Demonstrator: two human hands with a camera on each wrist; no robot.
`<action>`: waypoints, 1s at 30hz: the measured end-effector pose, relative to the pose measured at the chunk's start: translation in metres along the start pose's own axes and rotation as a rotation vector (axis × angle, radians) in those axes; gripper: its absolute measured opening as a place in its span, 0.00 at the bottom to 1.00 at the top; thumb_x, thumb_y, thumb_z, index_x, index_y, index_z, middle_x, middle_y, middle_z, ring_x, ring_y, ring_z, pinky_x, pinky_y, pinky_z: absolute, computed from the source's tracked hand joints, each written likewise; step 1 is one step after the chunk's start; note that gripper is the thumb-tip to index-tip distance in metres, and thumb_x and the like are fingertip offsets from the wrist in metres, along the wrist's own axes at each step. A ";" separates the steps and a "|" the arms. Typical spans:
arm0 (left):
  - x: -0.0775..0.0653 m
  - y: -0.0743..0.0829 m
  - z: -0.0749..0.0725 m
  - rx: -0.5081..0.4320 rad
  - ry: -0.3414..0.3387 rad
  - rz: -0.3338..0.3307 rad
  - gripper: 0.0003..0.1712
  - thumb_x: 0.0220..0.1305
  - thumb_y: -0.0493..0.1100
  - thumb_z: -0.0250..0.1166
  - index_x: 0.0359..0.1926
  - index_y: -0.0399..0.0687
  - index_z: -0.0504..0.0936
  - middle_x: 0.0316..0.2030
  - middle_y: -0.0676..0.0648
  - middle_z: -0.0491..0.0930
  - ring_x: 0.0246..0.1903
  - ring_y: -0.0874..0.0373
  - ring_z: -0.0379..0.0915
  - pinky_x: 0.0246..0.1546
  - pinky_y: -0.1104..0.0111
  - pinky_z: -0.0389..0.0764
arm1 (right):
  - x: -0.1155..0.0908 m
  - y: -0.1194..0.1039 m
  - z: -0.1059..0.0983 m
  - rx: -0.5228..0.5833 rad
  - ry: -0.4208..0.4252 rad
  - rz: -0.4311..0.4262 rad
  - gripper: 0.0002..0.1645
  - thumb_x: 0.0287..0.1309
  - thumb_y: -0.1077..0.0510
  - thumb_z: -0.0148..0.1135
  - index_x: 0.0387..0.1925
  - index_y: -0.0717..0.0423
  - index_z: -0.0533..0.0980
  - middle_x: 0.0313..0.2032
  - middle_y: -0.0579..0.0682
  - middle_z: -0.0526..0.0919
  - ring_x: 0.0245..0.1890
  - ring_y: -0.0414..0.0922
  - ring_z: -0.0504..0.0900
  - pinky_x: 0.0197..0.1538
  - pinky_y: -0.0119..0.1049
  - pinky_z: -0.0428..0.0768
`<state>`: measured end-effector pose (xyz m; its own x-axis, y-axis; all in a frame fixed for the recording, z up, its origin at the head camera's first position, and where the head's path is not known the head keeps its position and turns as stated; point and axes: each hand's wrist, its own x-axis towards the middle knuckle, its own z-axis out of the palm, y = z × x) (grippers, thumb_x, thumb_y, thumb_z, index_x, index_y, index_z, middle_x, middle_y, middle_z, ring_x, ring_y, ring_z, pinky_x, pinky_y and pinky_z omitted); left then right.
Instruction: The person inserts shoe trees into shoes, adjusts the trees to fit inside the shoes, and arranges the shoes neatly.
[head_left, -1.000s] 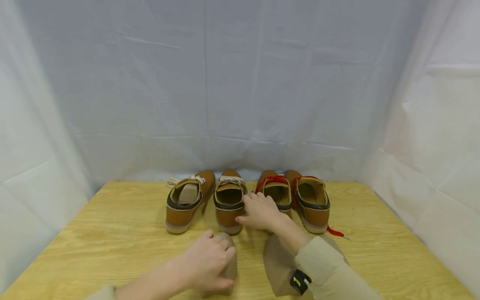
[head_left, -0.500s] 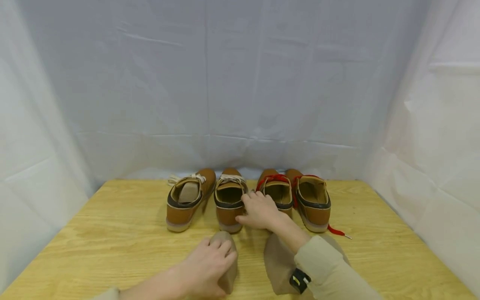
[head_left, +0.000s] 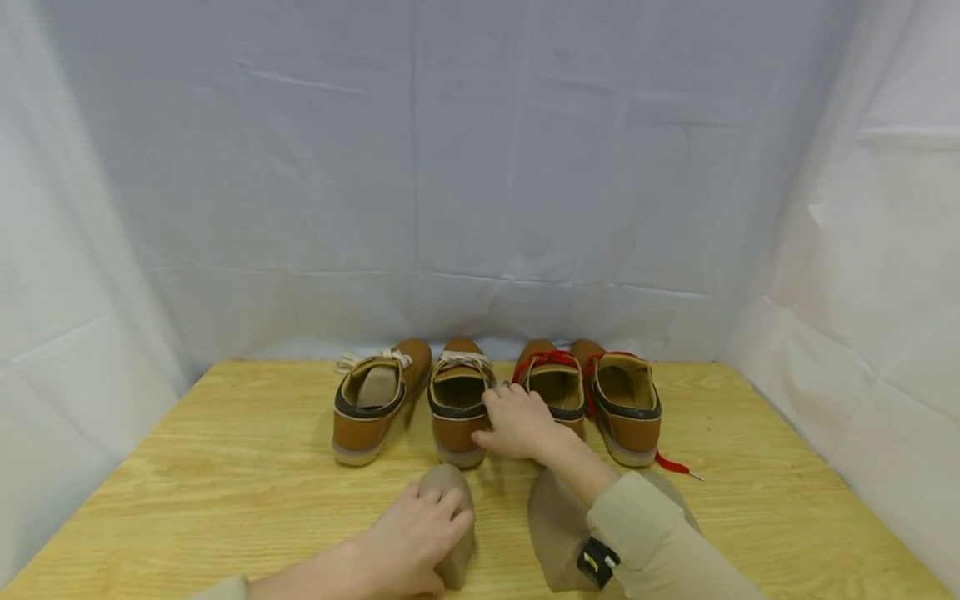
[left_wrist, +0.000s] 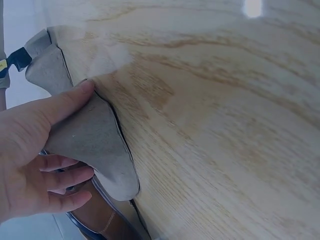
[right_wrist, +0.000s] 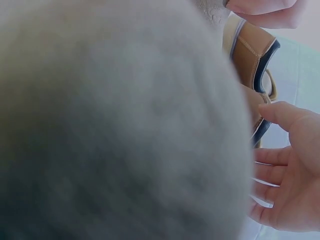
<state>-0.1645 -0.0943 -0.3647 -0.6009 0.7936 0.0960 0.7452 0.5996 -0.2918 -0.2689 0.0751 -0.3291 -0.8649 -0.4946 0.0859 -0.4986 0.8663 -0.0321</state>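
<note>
My left hand [head_left: 420, 537] holds a grey-beige insole [head_left: 456, 533] near the table's front. In the left wrist view the thumb presses its top face and the fingers lie behind the insole [left_wrist: 95, 135]. My right hand [head_left: 517, 423] reaches between the two middle shoes, fingers loosely spread, thumb at the heel of the brown shoe with cream laces [head_left: 456, 429]; whether it touches the heel is unclear. Beside it stands a brown shoe with red laces [head_left: 551, 379], partly hidden by the hand. Below the right forearm lies another grey-beige piece [head_left: 555, 533], shaped like an insole and partly covered.
The outer left shoe [head_left: 363, 429] has cream laces and a grey insole [head_left: 377, 387] inside. The outer right shoe [head_left: 630, 429] has a red lace end [head_left: 671, 464] trailing on the wooden table [head_left: 225, 475]. White cloth [head_left: 480, 317] hangs behind the shoes.
My left hand has shifted slightly along the insole, showing more of its tip. The right hand and the shoes have hardly moved.
</note>
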 end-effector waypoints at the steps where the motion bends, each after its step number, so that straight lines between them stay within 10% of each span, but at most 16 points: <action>1: 0.000 0.000 0.000 0.005 0.000 0.001 0.34 0.32 0.64 0.75 0.36 0.52 0.71 0.32 0.55 0.67 0.28 0.62 0.62 0.28 0.66 0.68 | 0.000 0.000 0.000 0.001 -0.003 0.001 0.31 0.57 0.41 0.60 0.53 0.58 0.72 0.51 0.55 0.76 0.50 0.53 0.73 0.50 0.49 0.71; 30: -0.027 -0.006 0.000 0.065 0.186 -0.042 0.29 0.32 0.52 0.75 0.34 0.49 0.68 0.30 0.50 0.64 0.29 0.56 0.64 0.28 0.61 0.62 | 0.003 0.000 -0.003 0.011 -0.039 0.006 0.32 0.58 0.42 0.59 0.56 0.58 0.70 0.53 0.55 0.75 0.53 0.53 0.71 0.52 0.50 0.69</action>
<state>-0.1531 -0.1193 -0.3659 -0.5628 0.7769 0.2823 0.6967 0.6296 -0.3438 -0.2714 0.0743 -0.3263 -0.8695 -0.4916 0.0472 -0.4935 0.8686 -0.0437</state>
